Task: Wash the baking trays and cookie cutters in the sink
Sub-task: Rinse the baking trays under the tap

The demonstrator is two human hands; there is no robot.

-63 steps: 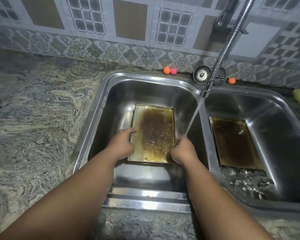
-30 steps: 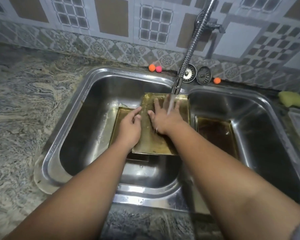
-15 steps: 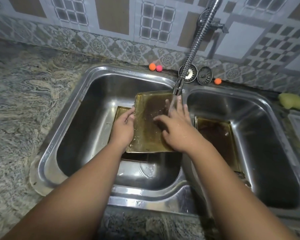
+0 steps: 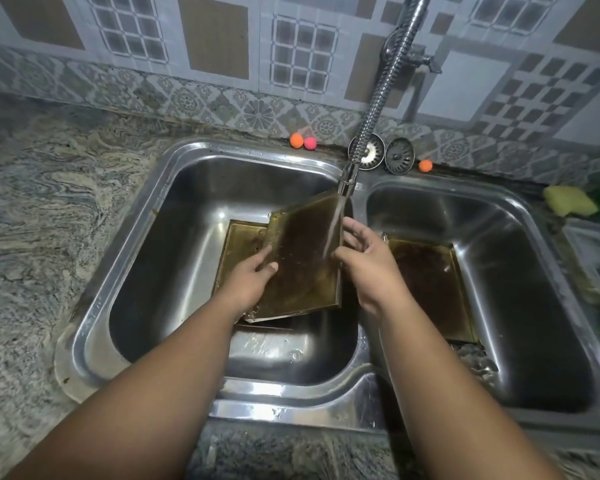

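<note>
Our left hand [image 4: 253,277] grips the tilted tray [image 4: 303,258] under the faucet [image 4: 347,178]; right hand [image 4: 369,261] open beside it; 2 strainers [image 4: 399,155] behind.

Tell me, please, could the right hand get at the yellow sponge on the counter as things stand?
Probably yes: the right hand only steadies the tilted tray, and nothing stands between it and the sponge beyond the right basin.

Granite counter [image 4: 42,216]: double sink [image 4: 174,161], sponge [image 4: 568,200], three balls [image 4: 296,140].
</note>
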